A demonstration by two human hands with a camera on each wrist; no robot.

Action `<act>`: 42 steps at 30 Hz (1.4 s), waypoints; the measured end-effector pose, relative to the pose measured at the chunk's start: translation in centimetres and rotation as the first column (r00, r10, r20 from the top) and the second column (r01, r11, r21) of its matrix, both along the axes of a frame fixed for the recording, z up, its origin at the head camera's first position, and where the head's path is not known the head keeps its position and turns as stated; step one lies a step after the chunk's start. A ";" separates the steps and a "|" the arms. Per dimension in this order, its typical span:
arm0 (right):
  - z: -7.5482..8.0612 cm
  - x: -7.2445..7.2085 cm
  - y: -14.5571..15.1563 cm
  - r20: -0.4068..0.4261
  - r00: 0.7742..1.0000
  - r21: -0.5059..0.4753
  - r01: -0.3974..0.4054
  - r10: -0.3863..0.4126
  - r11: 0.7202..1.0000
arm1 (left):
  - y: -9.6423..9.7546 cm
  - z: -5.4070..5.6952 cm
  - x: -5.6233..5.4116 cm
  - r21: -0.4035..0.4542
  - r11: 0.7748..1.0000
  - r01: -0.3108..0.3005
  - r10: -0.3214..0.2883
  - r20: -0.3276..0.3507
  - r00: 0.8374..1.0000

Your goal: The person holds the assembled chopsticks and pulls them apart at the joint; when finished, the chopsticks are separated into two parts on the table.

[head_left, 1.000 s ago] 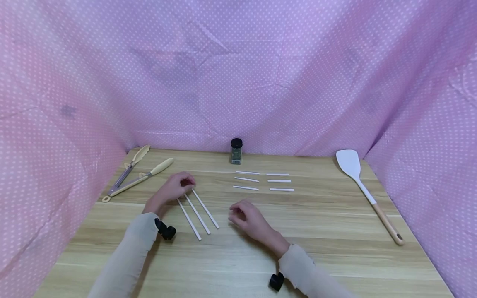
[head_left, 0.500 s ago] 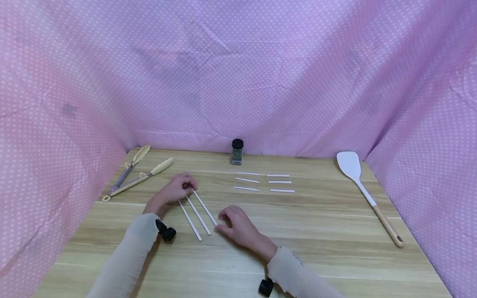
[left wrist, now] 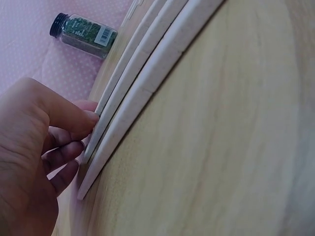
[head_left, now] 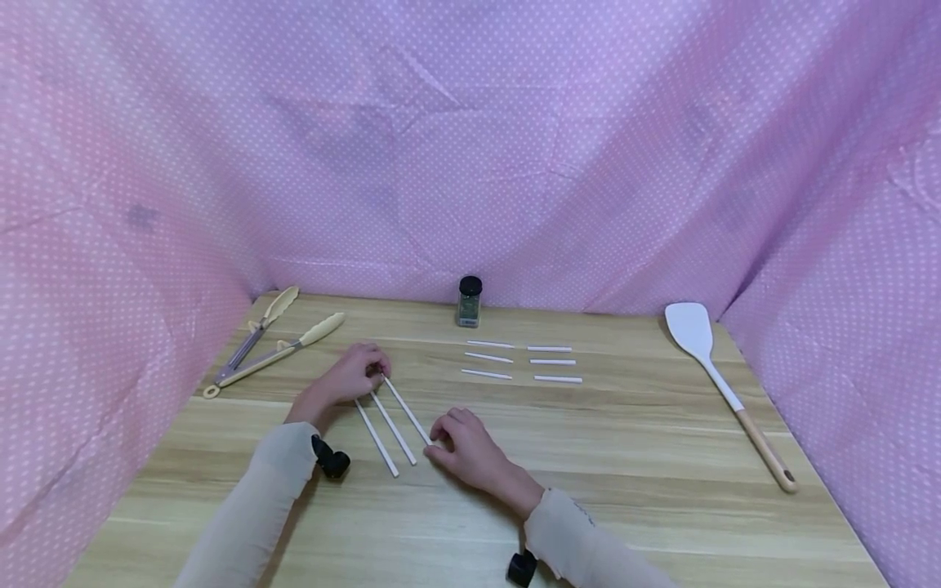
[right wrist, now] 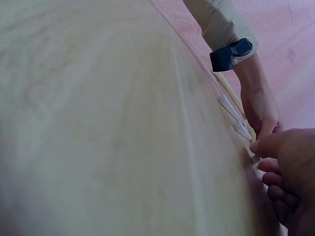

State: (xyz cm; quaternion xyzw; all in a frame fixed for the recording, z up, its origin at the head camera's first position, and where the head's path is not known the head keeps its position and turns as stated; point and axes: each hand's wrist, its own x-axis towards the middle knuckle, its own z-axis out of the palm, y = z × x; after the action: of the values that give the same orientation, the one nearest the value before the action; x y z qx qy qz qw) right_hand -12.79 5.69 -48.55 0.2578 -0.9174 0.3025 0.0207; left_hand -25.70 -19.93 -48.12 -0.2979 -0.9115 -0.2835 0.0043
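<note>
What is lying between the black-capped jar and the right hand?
In the head view, the left column of three short white sticks lies there.

In the head view, soft shadow is cast beside the left sleeve (head_left: 253,494); the wooden tabletop (right wrist: 108,128) is blurred in the right wrist view.

the long sticks (head_left: 393,427) are showing plain white, and the short sticks (head_left: 553,361) are matching them. the tabletop (head_left: 632,449) is showing a pale yellow-brown wood grain. the polka-dot cloth (head_left: 470,147) is carrying white dots on pink, shading to lilac. the spice jar (head_left: 468,310) is showing green under a black lid (head_left: 470,285), plus a black-and-white barcode (left wrist: 103,36). the tongs (head_left: 257,365) are mixing cream and grey. the turner (head_left: 724,387) is pairing white with tan. the sleeves (head_left: 250,498) are showing beige.
</note>
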 end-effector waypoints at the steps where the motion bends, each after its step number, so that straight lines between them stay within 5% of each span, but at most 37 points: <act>1: 0.0 0.0 -0.1 -0.005 1.000 0.003 0.005 -0.005 1.000 | 0.0 0.0 0.0 -0.005 1.000 0.001 -0.001 -0.002 1.000; 19: 0.6 0.0 -0.1 0.059 0.967 -0.075 0.253 -0.249 0.964 | 0.2 0.0 0.2 0.011 1.000 -0.026 0.026 0.041 0.999; 30: 0.6 -0.6 0.7 0.014 0.967 -0.100 0.253 -0.253 0.962 | 0.7 0.3 0.5 0.049 0.999 0.022 -0.025 0.069 0.997; 42: 1.1 -1.3 2.1 0.052 0.971 -0.097 0.236 -0.231 0.967 | 2.1 1.8 1.2 0.043 0.994 0.097 -0.099 0.065 0.993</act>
State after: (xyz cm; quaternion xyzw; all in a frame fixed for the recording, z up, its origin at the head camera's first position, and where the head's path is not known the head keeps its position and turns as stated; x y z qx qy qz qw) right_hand -14.05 7.84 -47.46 0.1404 -0.9248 0.3498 0.0509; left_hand -24.51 -17.87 -46.28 -0.3324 -0.8896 -0.3112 -0.0343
